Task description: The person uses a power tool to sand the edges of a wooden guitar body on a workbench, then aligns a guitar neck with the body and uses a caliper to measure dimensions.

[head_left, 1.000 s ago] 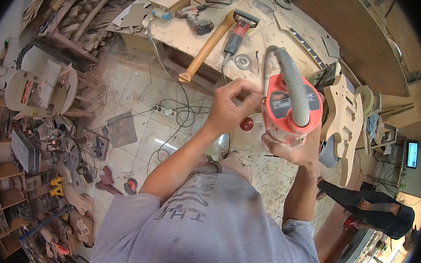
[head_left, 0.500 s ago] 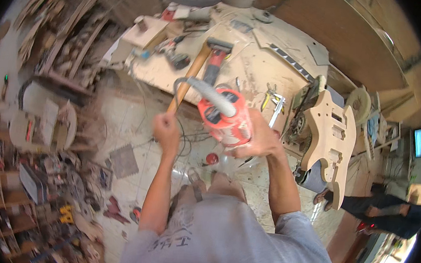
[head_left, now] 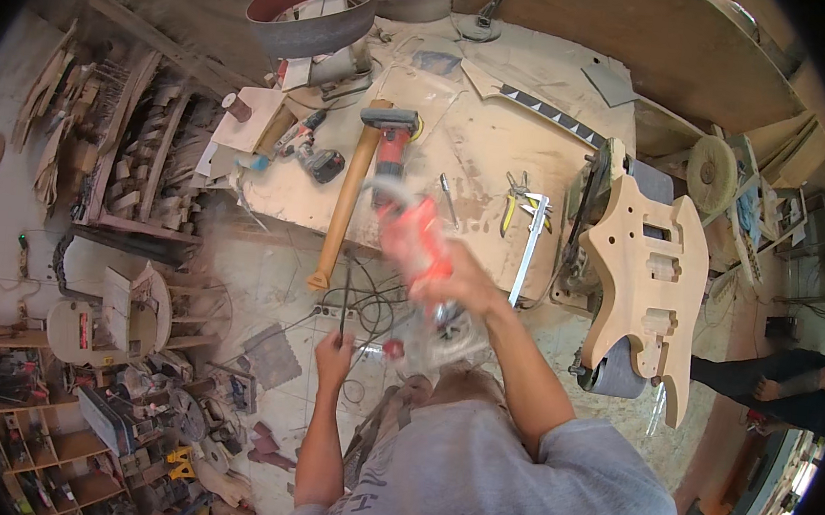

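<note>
My right hand [head_left: 461, 283] is wrapped round a red trim router [head_left: 415, 246], which is tilted and smeared by motion. Its clear base [head_left: 445, 334] points down toward me. Below the bench edge, my left hand [head_left: 333, 360] is closed on a dark cord [head_left: 346, 296] that runs upward from the fist. Just above that hand, a long brown wooden neck [head_left: 347, 203] juts over the bench edge. A red and black power tool [head_left: 393, 148] lies on the bench beside the neck.
A pale guitar body [head_left: 651, 278] rests on a belt sander at right. Calipers [head_left: 532, 239], pliers [head_left: 511, 205], a cordless drill [head_left: 314, 151] and an inlaid fretboard [head_left: 552, 116] lie on the dusty bench [head_left: 480, 156]. Cables [head_left: 379, 304] loop over the floor. Another person [head_left: 774, 387] is at far right.
My left hand has moved down, away from the neck's end, and a cord now shows in it. The router in my right hand has tilted, its base swinging toward me. The view has shifted.
</note>
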`<state>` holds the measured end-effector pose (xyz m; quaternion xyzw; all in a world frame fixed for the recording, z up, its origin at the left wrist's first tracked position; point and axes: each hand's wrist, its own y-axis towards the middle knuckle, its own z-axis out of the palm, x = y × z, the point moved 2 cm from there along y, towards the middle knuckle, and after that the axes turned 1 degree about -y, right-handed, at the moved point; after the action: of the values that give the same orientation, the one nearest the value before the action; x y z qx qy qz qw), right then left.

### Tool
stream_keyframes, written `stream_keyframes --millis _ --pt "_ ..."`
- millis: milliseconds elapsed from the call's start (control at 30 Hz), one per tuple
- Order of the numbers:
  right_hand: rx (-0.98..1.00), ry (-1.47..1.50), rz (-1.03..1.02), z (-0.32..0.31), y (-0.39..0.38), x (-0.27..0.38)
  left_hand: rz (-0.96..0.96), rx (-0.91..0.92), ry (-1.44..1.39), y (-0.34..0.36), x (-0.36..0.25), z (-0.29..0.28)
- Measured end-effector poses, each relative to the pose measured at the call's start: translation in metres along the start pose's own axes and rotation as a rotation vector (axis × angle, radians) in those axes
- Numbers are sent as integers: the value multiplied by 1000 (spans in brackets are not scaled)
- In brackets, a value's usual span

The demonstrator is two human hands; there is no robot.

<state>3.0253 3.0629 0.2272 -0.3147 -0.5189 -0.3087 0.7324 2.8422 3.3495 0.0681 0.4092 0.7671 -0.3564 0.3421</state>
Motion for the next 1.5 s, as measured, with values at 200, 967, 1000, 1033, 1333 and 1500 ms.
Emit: stream_keyframes --millis 200,967,1000,1033,1333,1500 --pt "-646 430 81 -99 51 -111 -106 -553 -19 -125 149 -113" --pt "-888 -944 454 -211 97 -157 -157 -451 -435 -101 -43 -197" --pt "-844 -1029 450 -211 86 -149 -180 -357 -488 -98 -48 -199" --pt "-990 -1134 314 -195 76 -138 -204 -274 -542 -98 -54 -202" --pt "414 -606 371 138 -8 -199 -131 365 -467 -86 -64 -145" --pt "208 -762 110 255 5 -310 -34 460 -639 -71 -56 -115"
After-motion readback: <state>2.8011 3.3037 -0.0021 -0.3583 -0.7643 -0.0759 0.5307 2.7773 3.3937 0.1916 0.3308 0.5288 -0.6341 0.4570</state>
